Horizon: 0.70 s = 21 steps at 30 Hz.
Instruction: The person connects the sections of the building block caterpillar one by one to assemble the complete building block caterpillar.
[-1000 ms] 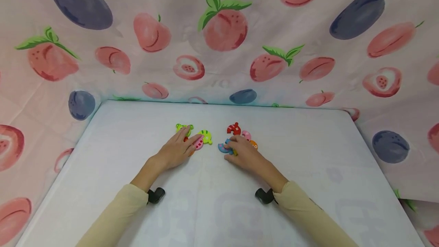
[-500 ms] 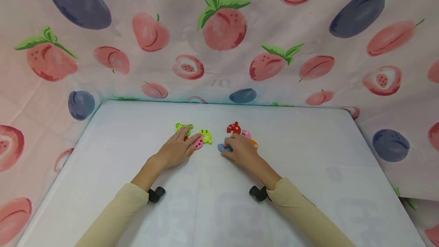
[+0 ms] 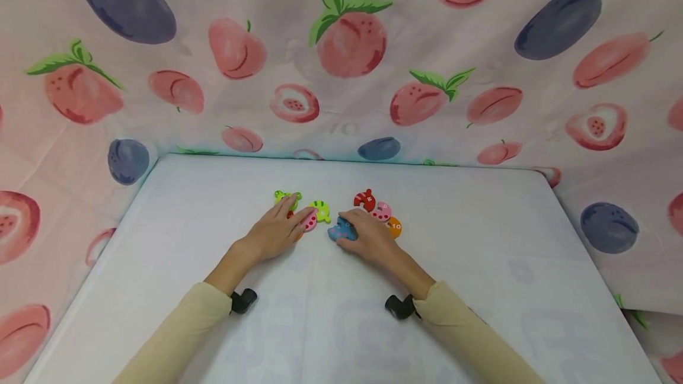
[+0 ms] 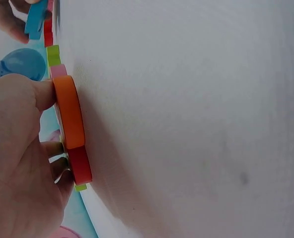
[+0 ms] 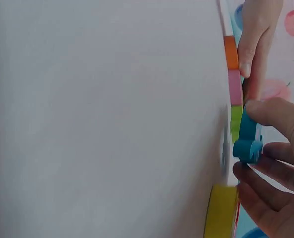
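Observation:
My left hand [image 3: 272, 234] rests with its fingers stretched over a cluster of colourful wooden animal-shaped pieces. Among them show a green piece [image 3: 280, 197], a pink one with red dots [image 3: 309, 221] and a striped lime one [image 3: 322, 211]. In the left wrist view, the edges of an orange piece [image 4: 70, 111] and a red piece [image 4: 80, 166] stand right by that hand. Between thumb and fingers, my right hand [image 3: 372, 239] pinches a blue animal-shaped piece with pink dots [image 3: 341, 230], close over the table; its far side is covered by the fingers.
Behind and right of my right hand lie a red striped piece [image 3: 365, 199], a pink piece [image 3: 381, 211] and an orange piece marked 10 [image 3: 395, 227]. The right wrist view adds a yellow piece [image 5: 220, 210]. A fruit-print cloth [image 3: 341, 105] hangs behind the white table [image 3: 480, 224].
My right hand has taken hold of the blue piece and shifted it left, towards the left cluster, uncovering the pink and orange pieces. My left hand has stayed in place.

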Available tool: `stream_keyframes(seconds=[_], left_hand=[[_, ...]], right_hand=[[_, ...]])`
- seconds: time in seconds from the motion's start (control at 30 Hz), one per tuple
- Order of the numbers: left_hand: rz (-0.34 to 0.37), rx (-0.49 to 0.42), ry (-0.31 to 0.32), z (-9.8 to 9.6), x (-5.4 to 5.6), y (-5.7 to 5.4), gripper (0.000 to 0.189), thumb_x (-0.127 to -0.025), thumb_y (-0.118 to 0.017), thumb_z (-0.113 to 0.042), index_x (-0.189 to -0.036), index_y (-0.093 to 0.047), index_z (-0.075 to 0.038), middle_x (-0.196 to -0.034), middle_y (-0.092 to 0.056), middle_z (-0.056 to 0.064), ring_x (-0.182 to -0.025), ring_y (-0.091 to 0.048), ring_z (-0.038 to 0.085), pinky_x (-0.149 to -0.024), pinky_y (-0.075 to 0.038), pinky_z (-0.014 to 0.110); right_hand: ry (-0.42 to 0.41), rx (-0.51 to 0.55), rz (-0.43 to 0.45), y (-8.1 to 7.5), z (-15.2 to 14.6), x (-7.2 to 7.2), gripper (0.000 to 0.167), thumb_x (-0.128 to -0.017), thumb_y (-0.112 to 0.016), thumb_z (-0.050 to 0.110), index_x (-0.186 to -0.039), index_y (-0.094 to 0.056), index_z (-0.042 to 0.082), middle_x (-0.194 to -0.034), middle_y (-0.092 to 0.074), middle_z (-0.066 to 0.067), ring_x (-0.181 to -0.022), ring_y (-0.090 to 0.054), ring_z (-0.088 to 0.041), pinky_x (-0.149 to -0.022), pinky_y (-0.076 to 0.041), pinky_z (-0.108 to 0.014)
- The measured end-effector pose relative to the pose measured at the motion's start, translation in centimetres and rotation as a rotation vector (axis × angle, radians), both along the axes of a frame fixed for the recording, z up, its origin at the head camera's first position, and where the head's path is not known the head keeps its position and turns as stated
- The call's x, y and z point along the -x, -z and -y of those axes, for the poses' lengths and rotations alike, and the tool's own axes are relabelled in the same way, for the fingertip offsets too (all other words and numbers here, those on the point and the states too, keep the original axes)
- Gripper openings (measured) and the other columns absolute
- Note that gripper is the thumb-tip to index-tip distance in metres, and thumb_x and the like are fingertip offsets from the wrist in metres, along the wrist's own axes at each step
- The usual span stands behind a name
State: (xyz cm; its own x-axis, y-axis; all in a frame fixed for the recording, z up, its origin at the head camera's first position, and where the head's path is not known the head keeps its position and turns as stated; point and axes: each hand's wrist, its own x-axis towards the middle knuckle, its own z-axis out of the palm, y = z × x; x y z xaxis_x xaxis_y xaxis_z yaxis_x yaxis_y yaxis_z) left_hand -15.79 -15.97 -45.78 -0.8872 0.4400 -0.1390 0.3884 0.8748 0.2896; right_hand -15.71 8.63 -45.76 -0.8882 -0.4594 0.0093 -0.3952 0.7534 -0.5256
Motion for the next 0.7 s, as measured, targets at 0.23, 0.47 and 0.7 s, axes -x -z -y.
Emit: stream_keyframes(seconds=[0.23,0.47,0.7], left_hand=[[-0.013,0.020,-0.001,0.0,0.0,0.2,0.050,-0.104,-0.040,-0.036,-0.152,-0.032,-0.025,-0.161,-0.016,0.019,-0.150,-0.016,0.038,-0.122,-0.021,0.049],[-0.019,0.026,0.001,0.0,0.1,0.2,0.050,-0.104,-0.039,-0.036,-0.152,-0.032,-0.025,-0.161,-0.016,0.020,-0.150,-0.016,0.039,-0.122,-0.021,0.049],[0.000,0.027,0.002,0.0,0.1,0.0,0.050,-0.104,-0.039,-0.036,-0.153,-0.031,-0.026,-0.162,-0.015,0.019,-0.150,-0.015,0.038,-0.122,-0.020,0.049]], right_hand=[[0.026,0.054,0.000,0.5,1.7,0.4,0.056,-0.085,-0.075,0.027,-0.134,-0.056,0.005,-0.125,-0.059,-0.010,-0.105,-0.057,-0.021,-0.094,-0.054,-0.035],[0.118,0.064,0.060,0.8,2.9,0.8,0.059,-0.085,-0.075,0.029,-0.136,-0.055,0.005,-0.127,-0.055,-0.012,-0.108,-0.057,-0.022,-0.098,-0.053,-0.036],[0.152,0.069,0.072,0.8,3.4,0.8,0.059,-0.085,-0.075,0.028,-0.136,-0.055,0.006,-0.126,-0.055,-0.012,-0.108,-0.057,-0.023,-0.097,-0.053,-0.037]])
